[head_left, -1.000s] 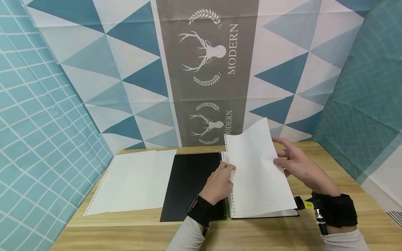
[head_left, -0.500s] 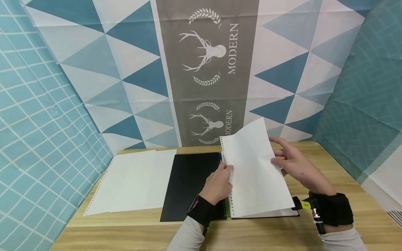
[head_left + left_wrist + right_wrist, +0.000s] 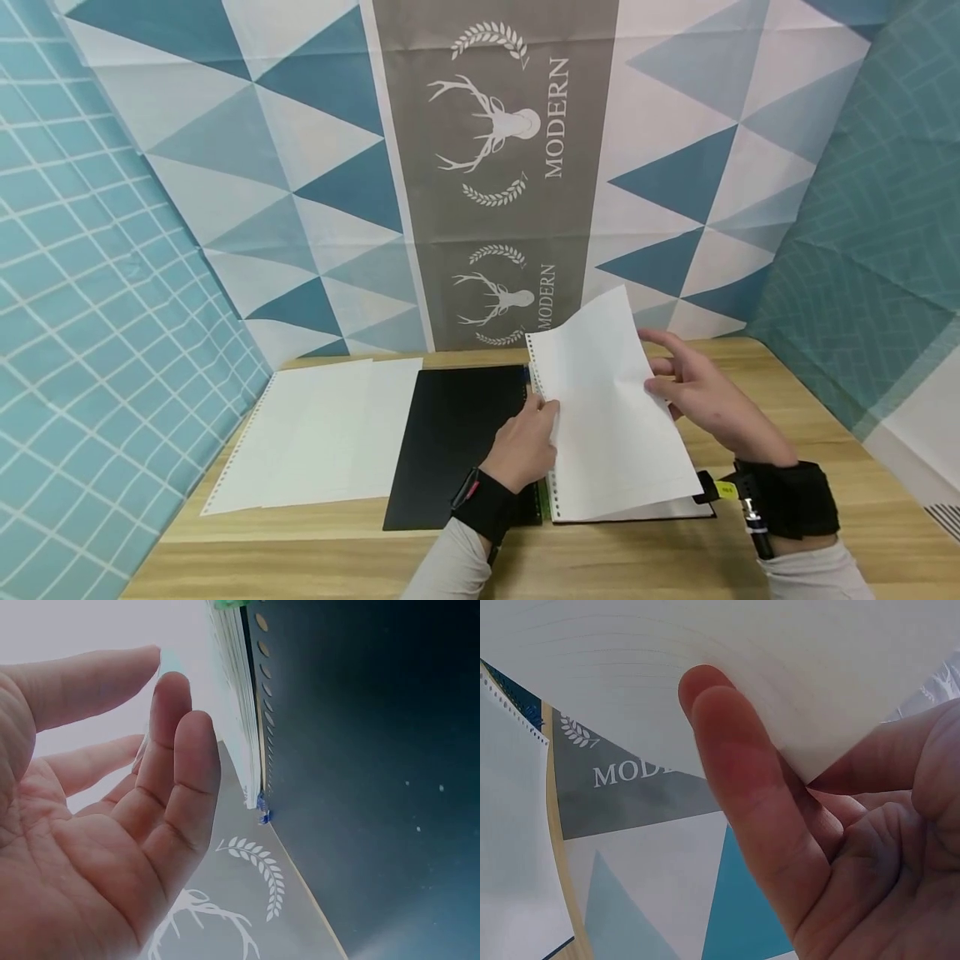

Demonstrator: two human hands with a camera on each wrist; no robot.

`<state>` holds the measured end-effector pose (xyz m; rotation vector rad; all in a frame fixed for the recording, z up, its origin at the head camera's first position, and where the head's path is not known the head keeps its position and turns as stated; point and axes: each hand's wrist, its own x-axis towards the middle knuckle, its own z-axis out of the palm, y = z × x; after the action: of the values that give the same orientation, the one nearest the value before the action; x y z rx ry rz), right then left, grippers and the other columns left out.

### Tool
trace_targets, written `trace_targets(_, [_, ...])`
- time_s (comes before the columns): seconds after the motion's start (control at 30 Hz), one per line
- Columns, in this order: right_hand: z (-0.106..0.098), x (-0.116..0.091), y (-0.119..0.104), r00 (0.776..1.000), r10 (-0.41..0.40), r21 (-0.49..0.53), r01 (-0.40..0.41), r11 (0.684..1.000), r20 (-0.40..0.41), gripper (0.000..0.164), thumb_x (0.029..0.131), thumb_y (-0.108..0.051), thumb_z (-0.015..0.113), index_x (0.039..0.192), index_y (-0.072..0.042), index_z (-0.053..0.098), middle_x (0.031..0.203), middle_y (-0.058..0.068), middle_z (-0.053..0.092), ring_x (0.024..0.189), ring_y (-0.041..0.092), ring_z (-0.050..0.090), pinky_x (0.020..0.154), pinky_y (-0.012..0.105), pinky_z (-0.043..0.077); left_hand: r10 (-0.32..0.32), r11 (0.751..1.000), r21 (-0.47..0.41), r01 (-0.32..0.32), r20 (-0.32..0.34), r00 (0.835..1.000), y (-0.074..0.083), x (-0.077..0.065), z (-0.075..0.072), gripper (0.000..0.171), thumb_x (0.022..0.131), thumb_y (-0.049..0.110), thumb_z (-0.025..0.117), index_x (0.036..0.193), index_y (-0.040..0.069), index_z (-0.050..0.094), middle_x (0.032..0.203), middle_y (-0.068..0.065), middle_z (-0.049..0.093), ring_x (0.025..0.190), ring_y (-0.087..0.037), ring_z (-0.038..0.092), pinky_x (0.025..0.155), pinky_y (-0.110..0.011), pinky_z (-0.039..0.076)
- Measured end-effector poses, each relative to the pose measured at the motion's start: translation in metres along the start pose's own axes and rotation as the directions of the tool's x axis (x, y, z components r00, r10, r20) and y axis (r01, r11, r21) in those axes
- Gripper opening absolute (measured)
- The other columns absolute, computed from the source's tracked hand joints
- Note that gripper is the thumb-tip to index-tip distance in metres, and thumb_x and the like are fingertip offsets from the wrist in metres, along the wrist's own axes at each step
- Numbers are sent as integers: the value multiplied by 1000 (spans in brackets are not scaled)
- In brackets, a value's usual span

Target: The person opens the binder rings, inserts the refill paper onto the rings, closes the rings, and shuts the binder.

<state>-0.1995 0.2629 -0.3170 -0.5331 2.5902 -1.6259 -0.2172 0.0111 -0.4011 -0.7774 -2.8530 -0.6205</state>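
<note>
A white loose-leaf sheet [image 3: 600, 425], with a row of holes down its left edge, is raised and tilted over the right half of an open black binder [image 3: 457, 450]. My left hand [image 3: 521, 443] pinches the punched edge between thumb and fingers. At the opposite edge, my right hand [image 3: 693, 392] holds the same sheet, thumb on the near face and fingers behind, as the right wrist view shows with the sheet [image 3: 802, 652] between them. Under the raised sheet, a stack of punched paper [image 3: 234, 690] appears beside the black cover in the left wrist view.
Overlapping punched sheets [image 3: 307, 442] lie on the wooden table [image 3: 300, 554] to the binder's left. A patterned cloth [image 3: 495, 200] rises behind the table. Blue tiled-pattern cloth [image 3: 112, 250] borders the left side.
The raised sheet has shifted a little to the left and its top has dropped slightly. My right hand has moved slightly left with it; my left hand stays on the punched edge.
</note>
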Motion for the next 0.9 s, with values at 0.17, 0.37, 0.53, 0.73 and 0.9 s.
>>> trace_targets(0.17, [1, 1, 1, 1000, 0, 8, 0, 1000, 5, 66, 98, 1, 49, 155, -12, 18, 124, 30, 61, 87, 32, 69, 62, 45, 60, 18, 1000, 8, -18, 3, 1000, -2, -1, 0, 40, 88, -4, 59, 127, 4, 56, 114, -14, 54, 58, -17, 44, 45, -25, 32])
trace_targets(0.37, [2, 3, 0, 1000, 8, 7, -8, 1000, 10, 66, 98, 0, 50, 155, -12, 18, 126, 29, 60, 88, 32, 68, 64, 44, 60, 11, 1000, 6, -11, 6, 1000, -3, -1, -1, 42, 88, -4, 59, 129, 4, 56, 115, -14, 54, 57, -17, 44, 45, -25, 31])
trace_targets(0.53, [3, 3, 1, 1000, 19, 5, -19, 1000, 12, 66, 98, 0, 51, 155, -11, 18, 126, 29, 60, 89, 33, 68, 64, 44, 60, 1, 1000, -7, -1, 24, 1000, -2, -3, -1, 44, 88, -4, 60, 131, 4, 55, 117, -15, 54, 60, -17, 45, 47, -25, 34])
trace_targets(0.73, [4, 4, 2, 999, 31, 0, -31, 1000, 15, 67, 98, -1, 50, 155, -11, 16, 129, 28, 59, 91, 32, 68, 66, 43, 60, -3, 1000, -17, 4, 30, 1000, -4, -3, -1, 44, 88, -4, 59, 131, 4, 54, 119, -16, 54, 59, -17, 45, 47, -25, 33])
trace_targets(0.9, [4, 6, 4, 1000, 20, 8, -20, 1000, 18, 66, 98, 1, 49, 155, -10, 17, 127, 30, 60, 90, 32, 69, 64, 44, 60, -20, 998, -62, 24, 62, 998, -5, -2, 0, 48, 88, -4, 59, 135, 5, 51, 121, -17, 52, 62, -18, 47, 47, -26, 35])
